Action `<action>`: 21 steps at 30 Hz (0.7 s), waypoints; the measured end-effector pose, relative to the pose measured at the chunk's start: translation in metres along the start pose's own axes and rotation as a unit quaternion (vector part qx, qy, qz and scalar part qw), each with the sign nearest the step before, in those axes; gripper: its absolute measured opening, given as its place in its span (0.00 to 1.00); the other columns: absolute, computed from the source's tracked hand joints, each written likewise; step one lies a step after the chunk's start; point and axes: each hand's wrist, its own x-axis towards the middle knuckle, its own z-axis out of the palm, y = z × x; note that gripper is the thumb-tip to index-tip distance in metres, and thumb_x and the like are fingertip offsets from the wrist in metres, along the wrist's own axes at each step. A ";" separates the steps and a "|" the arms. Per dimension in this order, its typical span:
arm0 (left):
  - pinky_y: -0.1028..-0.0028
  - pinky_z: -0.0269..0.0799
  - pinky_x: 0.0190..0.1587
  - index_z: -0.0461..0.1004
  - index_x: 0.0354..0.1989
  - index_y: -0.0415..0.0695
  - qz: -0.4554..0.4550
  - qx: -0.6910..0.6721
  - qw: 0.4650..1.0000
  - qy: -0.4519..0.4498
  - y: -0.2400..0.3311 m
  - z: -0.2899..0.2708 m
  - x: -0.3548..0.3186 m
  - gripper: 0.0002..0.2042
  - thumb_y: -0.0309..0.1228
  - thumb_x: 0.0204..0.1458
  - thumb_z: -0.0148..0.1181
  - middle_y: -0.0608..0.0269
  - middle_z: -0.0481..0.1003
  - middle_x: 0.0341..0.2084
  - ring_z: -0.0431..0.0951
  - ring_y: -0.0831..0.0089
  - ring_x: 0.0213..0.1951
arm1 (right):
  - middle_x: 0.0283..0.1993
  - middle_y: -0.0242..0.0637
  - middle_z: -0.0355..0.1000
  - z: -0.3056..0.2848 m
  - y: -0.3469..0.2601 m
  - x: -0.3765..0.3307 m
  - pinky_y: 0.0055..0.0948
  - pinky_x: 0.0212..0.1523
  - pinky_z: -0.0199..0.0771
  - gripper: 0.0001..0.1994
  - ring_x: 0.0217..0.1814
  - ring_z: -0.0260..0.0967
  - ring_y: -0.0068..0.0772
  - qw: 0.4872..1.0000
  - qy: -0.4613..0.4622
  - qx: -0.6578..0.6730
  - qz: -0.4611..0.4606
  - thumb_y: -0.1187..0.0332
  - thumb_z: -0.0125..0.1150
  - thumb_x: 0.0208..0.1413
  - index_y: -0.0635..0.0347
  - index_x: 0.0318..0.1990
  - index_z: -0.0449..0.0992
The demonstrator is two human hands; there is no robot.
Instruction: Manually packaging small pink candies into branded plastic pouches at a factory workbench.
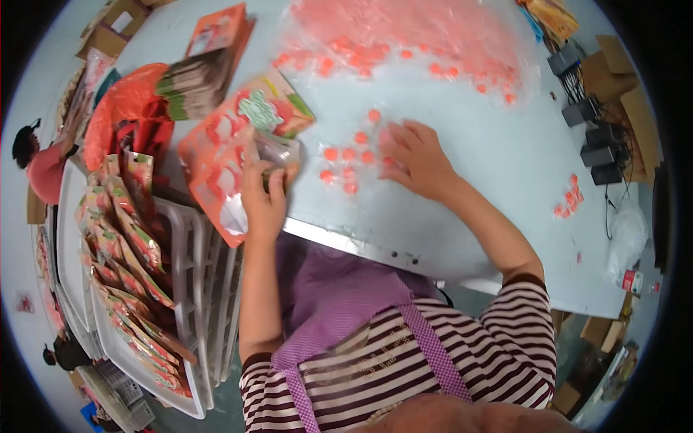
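At the near edge of the table (pixel 505 144), the left hand (pixel 266 198) grips a pouch (pixel 216 186); orange pieces (pixel 349 154) lie between hands, just left of the nearer right hand (pixel 420 160), its grasp unclear.

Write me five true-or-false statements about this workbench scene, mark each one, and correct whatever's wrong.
1. The right hand is at the loose small orange pieces on the pale table. True.
2. A white crate to the left of the table holds many printed pouches. True.
3. The left hand is reaching into that crate. False: it holds an orange printed pouch by the table's near edge.
4. The large clear plastic bag with orange pieces lies nearer the person than the loose pieces. False: it lies farther away, beyond them.
5. The person's apron is purple. True.
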 end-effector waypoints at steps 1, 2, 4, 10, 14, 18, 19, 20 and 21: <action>0.70 0.67 0.39 0.68 0.35 0.36 0.023 -0.011 1.000 0.016 -0.007 0.000 -0.001 0.05 0.23 0.50 0.55 0.53 0.70 0.32 0.71 0.63 0.37 | 0.67 0.39 0.50 0.002 0.001 -0.004 0.47 0.65 0.42 0.29 0.67 0.42 0.51 1.000 0.012 0.004 0.007 0.51 0.65 0.41 0.46 0.53 0.68; 0.76 0.68 0.36 0.68 0.34 0.36 0.043 -0.025 0.998 0.025 -0.008 0.004 -0.001 0.05 0.23 0.51 0.55 0.57 0.69 0.31 0.71 0.72 0.33 | 0.66 0.39 0.51 0.006 -0.001 -0.009 0.46 0.64 0.44 0.28 0.66 0.44 0.51 1.000 0.019 0.008 0.020 0.51 0.65 0.41 0.48 0.52 0.69; 0.76 0.69 0.37 0.68 0.33 0.36 0.063 -0.010 0.997 0.039 -0.010 0.004 -0.001 0.04 0.23 0.51 0.55 0.54 0.70 0.35 0.72 0.71 0.36 | 0.64 0.39 0.53 -0.006 -0.016 -0.010 0.46 0.63 0.46 0.27 0.65 0.45 0.50 1.000 0.023 0.014 0.011 0.52 0.65 0.41 0.49 0.50 0.70; 0.62 0.59 0.56 0.71 0.26 0.38 0.008 0.003 1.000 0.000 0.008 -0.011 0.001 0.04 0.24 0.45 0.60 0.45 0.63 0.56 0.64 0.50 0.57 | 0.59 0.38 0.59 -0.015 -0.024 -0.014 0.45 0.57 0.52 0.24 0.58 0.52 0.45 0.999 0.051 -0.008 0.004 0.55 0.66 0.41 0.52 0.46 0.71; 0.58 0.55 0.58 0.72 0.25 0.39 0.134 0.156 0.978 -0.030 0.044 -0.031 0.010 0.06 0.26 0.42 0.62 0.49 0.61 0.58 0.56 0.47 0.60 | 0.46 0.35 0.67 -0.003 -0.013 -0.018 0.36 0.42 0.64 0.14 0.43 0.61 0.40 0.993 0.114 -0.024 -0.018 0.61 0.68 0.39 0.56 0.33 0.73; 0.56 0.54 0.59 0.72 0.24 0.39 0.160 0.153 0.974 -0.057 0.072 -0.043 0.003 0.06 0.27 0.40 0.63 0.50 0.61 0.58 0.53 0.47 0.61 | 0.32 0.32 0.69 -0.006 -0.018 -0.018 0.29 0.30 0.67 0.09 0.32 0.63 0.35 0.990 0.135 -0.046 -0.019 0.66 0.67 0.41 0.57 0.24 0.72; 0.57 0.52 0.60 0.72 0.24 0.39 0.172 0.145 0.971 -0.083 0.077 -0.045 -0.001 0.07 0.26 0.39 0.64 0.50 0.60 0.59 0.53 0.49 0.62 | 0.28 0.32 0.68 -0.006 -0.018 -0.017 0.28 0.26 0.66 0.08 0.28 0.63 0.33 0.986 0.166 -0.025 -0.006 0.67 0.66 0.43 0.58 0.23 0.72; 0.57 0.50 0.60 0.72 0.24 0.39 0.183 0.139 0.967 -0.106 0.082 -0.047 -0.003 0.07 0.25 0.38 0.64 0.50 0.59 0.60 0.53 0.50 0.63 | 0.25 0.33 0.68 -0.006 -0.017 -0.014 0.27 0.22 0.64 0.08 0.25 0.63 0.31 0.980 0.198 -0.005 0.005 0.68 0.65 0.44 0.59 0.23 0.72; 0.58 0.50 0.61 0.73 0.24 0.39 0.162 0.121 0.972 -0.118 0.087 -0.047 -0.007 0.07 0.26 0.37 0.65 0.51 0.60 0.59 0.53 0.50 0.62 | 0.25 0.33 0.68 -0.007 -0.015 -0.012 0.27 0.22 0.64 0.08 0.25 0.63 0.31 0.980 0.197 -0.003 -0.001 0.68 0.65 0.44 0.59 0.23 0.72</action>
